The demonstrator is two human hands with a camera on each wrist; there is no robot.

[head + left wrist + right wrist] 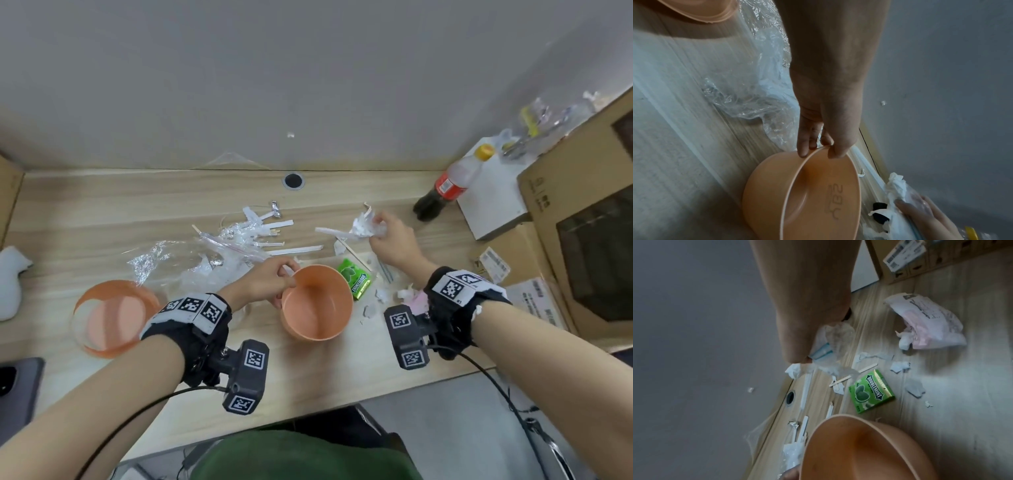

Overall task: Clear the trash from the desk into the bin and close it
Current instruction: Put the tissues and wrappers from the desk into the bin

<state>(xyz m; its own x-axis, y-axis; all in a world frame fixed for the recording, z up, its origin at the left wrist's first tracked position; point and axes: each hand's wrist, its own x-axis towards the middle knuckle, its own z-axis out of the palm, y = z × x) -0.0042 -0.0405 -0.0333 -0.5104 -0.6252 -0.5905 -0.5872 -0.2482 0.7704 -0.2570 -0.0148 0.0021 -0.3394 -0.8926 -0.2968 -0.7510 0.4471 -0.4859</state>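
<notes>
Worktop: we see a pale wood-grain worktop running wall to wall, with a round cable hole near its back edge.
Wall: a plain grey wall rises straight from that back edge; a small white scrap sticks to it.
Bin: the orange bin stands open near the front middle, and we see nothing inside it.
Lid: the orange lid lies flat on the worktop, well to the left of the bin.
Left hand: our left hand pinches the bin's rim, thumb inside and fingers outside.
Right hand: our right hand curls round a wad of crumpled paper and plastic behind and to the right of the bin.
Trash, middle: paper strips, wooden sticks and clear plastic film lie scattered behind the bin and lid.
Trash, right: a green gum pack lies just beside the bin; torn paper bits and a pink-and-white wrapper lie further right.
Right end: a cola bottle stands by a white box, with cardboard boxes stacked past it.
Left end: a white cloth and a dark phone sit at the edge.
</notes>
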